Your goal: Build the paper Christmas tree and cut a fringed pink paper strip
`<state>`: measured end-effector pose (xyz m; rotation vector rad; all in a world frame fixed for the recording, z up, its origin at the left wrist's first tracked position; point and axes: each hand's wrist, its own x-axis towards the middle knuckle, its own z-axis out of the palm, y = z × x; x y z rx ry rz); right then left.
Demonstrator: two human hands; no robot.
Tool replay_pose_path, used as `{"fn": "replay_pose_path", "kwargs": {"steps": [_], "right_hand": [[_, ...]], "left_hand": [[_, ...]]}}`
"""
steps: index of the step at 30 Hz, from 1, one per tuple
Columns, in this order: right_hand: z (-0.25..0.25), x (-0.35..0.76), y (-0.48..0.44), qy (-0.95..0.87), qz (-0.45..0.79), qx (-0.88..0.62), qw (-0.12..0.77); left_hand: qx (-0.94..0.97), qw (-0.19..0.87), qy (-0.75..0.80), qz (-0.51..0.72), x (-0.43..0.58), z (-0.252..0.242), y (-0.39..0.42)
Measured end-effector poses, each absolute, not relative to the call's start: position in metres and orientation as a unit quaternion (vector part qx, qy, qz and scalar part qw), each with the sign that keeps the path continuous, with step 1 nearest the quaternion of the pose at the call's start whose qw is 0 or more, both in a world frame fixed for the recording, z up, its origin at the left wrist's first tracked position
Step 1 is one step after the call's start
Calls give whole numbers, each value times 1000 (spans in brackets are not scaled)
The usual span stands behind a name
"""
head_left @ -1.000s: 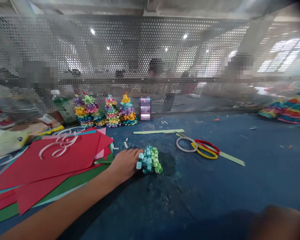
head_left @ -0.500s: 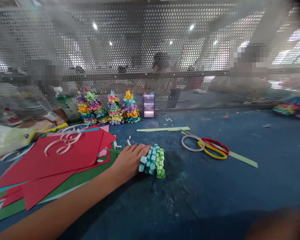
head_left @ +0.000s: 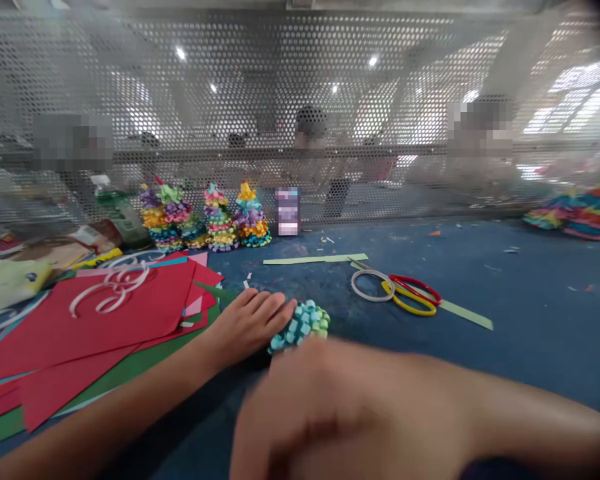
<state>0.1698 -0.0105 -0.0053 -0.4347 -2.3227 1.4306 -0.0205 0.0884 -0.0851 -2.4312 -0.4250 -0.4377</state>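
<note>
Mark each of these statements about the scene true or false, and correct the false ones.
The left hand touches the curled teal-and-green paper piece. True.
The scissors have blue handles. False: one handle is red, the other yellow.
The right hand grips the scissors. False: it is blurred, near the curled piece and apart from the scissors.
Paper trees stand beyond the red card sheets. True.
A white paper scroll lies on the red card sheets. True.

A paper-craft workshop — scissors (head_left: 405, 293), red card (head_left: 105, 333) and curled-paper trees (head_left: 220, 220) on a blue workbench (head_left: 505, 293)
</note>
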Motion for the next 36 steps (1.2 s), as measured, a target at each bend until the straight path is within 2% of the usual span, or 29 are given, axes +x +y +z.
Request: {"fn": "replay_pose_path", "kwargs": {"steps": [1, 2, 3, 4, 6, 10, 15, 18, 22, 24, 27, 29, 31, 33, 36], "right_hand": [[3, 173, 4, -826, 475, -194, 234], [7, 175, 20, -831, 377, -250, 323], [7, 176, 35, -818, 315, -302, 374], [5, 178, 49, -793, 316, -356, 379], [-3, 180, 71, -751, 409, -393, 337], [-23, 178, 81, -700, 619, -277, 224], [-34, 167, 73, -593, 702, -289, 269], [-32, 171, 79, -524, 721, -304, 336], [-18, 190, 89, -474, 720, -255, 437], [-7, 198, 90, -478, 711, -215, 470], [5, 202, 86, -503, 676, -186, 504], [8, 198, 80, -519, 652, -177, 523], [7, 190, 74, -519, 646, -161, 537], [4, 181, 66, -510, 656, -144, 537], [1, 172, 54, -517, 662, -134, 525]], "left_hand": [[-921, 323, -141, -168, -20, -79, 85], [-919, 332, -126, -170, -19, -73, 80], [-918, 341, -113, -169, -19, -67, 76], [-914, 354, -98, -172, -17, -62, 71], [-907, 379, -58, -175, -14, -53, 63], [-902, 380, 26, -204, -10, -47, 53], [-901, 399, 26, -171, -12, -47, 51], [-901, 372, -4, -224, -20, -44, 59], [-905, 291, -96, -295, -33, -36, 77], [-888, 223, -158, -370, -34, -31, 85], [-858, -26, -285, -426, -26, -27, 88], [-829, -231, -326, -393, -17, -29, 82], [-808, -357, -305, -357, -9, -34, 72], [-816, -381, -289, -325, -3, -38, 61], [-846, -323, -325, -272, 0, -39, 49]]}}
